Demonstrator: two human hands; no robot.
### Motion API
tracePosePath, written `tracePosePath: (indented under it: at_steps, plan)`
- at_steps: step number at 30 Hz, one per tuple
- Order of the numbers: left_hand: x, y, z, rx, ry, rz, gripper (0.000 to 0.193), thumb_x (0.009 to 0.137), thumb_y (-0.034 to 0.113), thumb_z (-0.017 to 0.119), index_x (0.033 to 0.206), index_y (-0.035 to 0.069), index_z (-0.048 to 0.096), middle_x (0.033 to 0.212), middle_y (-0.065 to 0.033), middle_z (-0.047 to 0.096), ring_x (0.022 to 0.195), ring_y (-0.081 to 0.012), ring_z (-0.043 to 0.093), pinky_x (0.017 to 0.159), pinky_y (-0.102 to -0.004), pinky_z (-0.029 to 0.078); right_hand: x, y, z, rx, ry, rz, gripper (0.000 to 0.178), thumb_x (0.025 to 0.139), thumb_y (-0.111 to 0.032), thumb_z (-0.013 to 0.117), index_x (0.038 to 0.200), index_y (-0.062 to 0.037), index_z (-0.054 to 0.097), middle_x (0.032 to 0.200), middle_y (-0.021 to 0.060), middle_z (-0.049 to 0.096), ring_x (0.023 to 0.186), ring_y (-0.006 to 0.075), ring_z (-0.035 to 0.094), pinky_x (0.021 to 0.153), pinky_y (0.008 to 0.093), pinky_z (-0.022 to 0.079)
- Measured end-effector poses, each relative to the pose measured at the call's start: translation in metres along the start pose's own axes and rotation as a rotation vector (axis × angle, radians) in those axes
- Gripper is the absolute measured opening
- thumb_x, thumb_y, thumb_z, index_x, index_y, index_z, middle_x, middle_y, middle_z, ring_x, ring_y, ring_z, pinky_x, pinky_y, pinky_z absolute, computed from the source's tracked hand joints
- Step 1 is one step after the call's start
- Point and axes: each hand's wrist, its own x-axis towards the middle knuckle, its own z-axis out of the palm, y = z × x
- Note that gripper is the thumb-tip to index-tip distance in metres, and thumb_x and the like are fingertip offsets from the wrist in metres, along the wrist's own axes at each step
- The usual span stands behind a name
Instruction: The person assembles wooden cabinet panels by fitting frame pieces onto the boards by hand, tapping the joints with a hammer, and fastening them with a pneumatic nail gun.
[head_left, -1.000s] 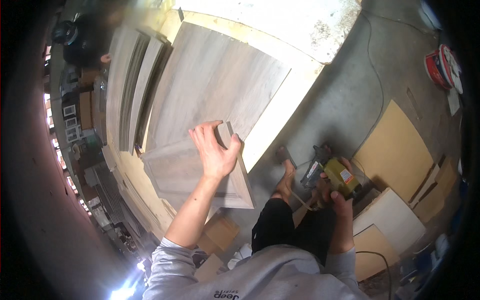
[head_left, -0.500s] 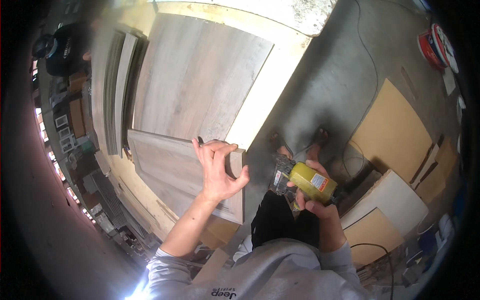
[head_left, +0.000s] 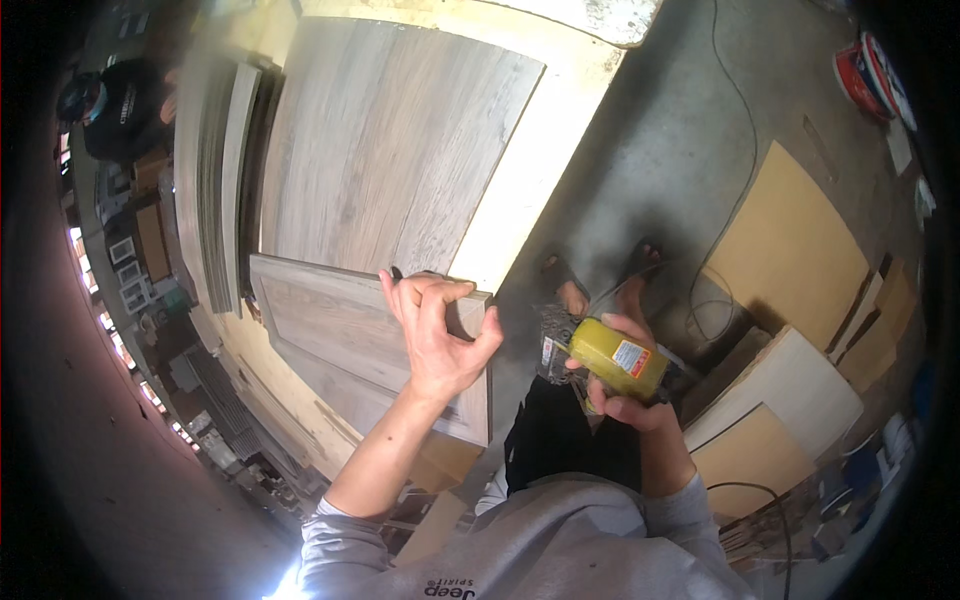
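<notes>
A grey wood-grain cabinet door [head_left: 330, 318] with a raised frame stands tilted at the near edge of the workbench. My left hand [head_left: 436, 335] grips its upper right corner, fingers bent over the top edge and thumb against the side edge. A small dark thing shows by the fingers, too small to name. My right hand [head_left: 640, 405] is wrapped round the green body of a power tool, which looks like a trim router [head_left: 615, 358]. Its dusty dark base points left toward the door, apart from it. Behind the door a large grey wood-grain panel [head_left: 400, 140] lies flat.
Stacked narrow boards [head_left: 225, 190] stand along the bench's left side. Pale bench top [head_left: 540, 150] shows right of the panel. A cable [head_left: 745, 110] runs over the floor; yellowish sheets [head_left: 790, 240] and offcuts lie at right, near a red-and-white bucket [head_left: 865, 80]. Another person [head_left: 125, 110] is far left.
The view has shifted slightly. My left hand keeps its grip on the door, and the trim router in my right hand has moved a little left, still apart from the door.
</notes>
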Motion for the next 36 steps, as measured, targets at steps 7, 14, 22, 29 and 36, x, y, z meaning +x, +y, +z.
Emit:
tracePosePath:
  at_steps: [7, 14, 22, 29, 36]
  plan:
    - [0.001, 0.004, 0.000, 0.029, -0.030, 0.035, 0.041, 0.072, 0.018, 0.081, 0.107, 0.009, 0.061, 0.109, -0.0109, 0.054, 0.116, -0.0344, 0.052, 0.121, -0.0653, 0.010, 0.008, 0.008, 0.006, -0.049, -0.031, 0.028, 0.087, 0.078, -0.013, 0.076, 0.153, 0.0042, 0.035, 0.117, 0.0150, 0.071, 0.072, 0.0057, 0.061, 0.071, 0.0223, 0.050]
    - [-0.011, 0.005, 0.001, 0.037, -0.029, -0.004, 0.054, 0.073, 0.021, 0.080, 0.118, 0.008, 0.055, 0.120, -0.0154, 0.050, 0.122, -0.0366, 0.047, 0.120, -0.0640, 0.009, 0.016, 0.005, 0.011, -0.041, -0.028, 0.050, 0.084, 0.075, -0.011, 0.073, 0.151, 0.0037, 0.040, 0.119, 0.0126, 0.072, 0.070, 0.0041, 0.058, 0.070, 0.0212, 0.048]
    - [-0.008, 0.002, 0.000, 0.041, -0.061, 0.017, 0.052, 0.071, 0.017, 0.079, 0.115, 0.006, 0.054, 0.113, -0.0140, 0.052, 0.118, -0.0342, 0.049, 0.121, -0.0630, 0.008, 0.020, 0.020, 0.010, -0.058, -0.034, 0.026, 0.082, 0.074, -0.010, 0.072, 0.148, 0.0055, 0.042, 0.124, 0.0154, 0.071, 0.067, 0.0039, 0.056, 0.068, 0.0209, 0.047]
    - [-0.009, 0.001, 0.001, 0.038, -0.064, 0.024, 0.051, 0.072, 0.018, 0.079, 0.114, 0.006, 0.053, 0.112, -0.0138, 0.053, 0.116, -0.0333, 0.049, 0.121, -0.0633, 0.007, 0.021, 0.024, 0.008, -0.037, -0.070, -0.003, 0.077, 0.074, -0.010, 0.072, 0.145, 0.0056, 0.045, 0.135, 0.0188, 0.064, 0.079, 0.0103, 0.066, 0.073, 0.0235, 0.050]
    - [-0.007, 0.001, 0.002, 0.050, -0.073, 0.034, 0.049, 0.074, 0.018, 0.078, 0.114, 0.006, 0.053, 0.113, -0.0135, 0.053, 0.116, -0.0330, 0.050, 0.121, -0.0638, 0.007, 0.022, 0.032, 0.004, -0.054, -0.085, -0.073, 0.076, 0.076, -0.011, 0.072, 0.145, 0.0033, 0.044, 0.144, 0.0235, 0.054, 0.109, 0.0232, 0.070, 0.087, 0.0312, 0.055]
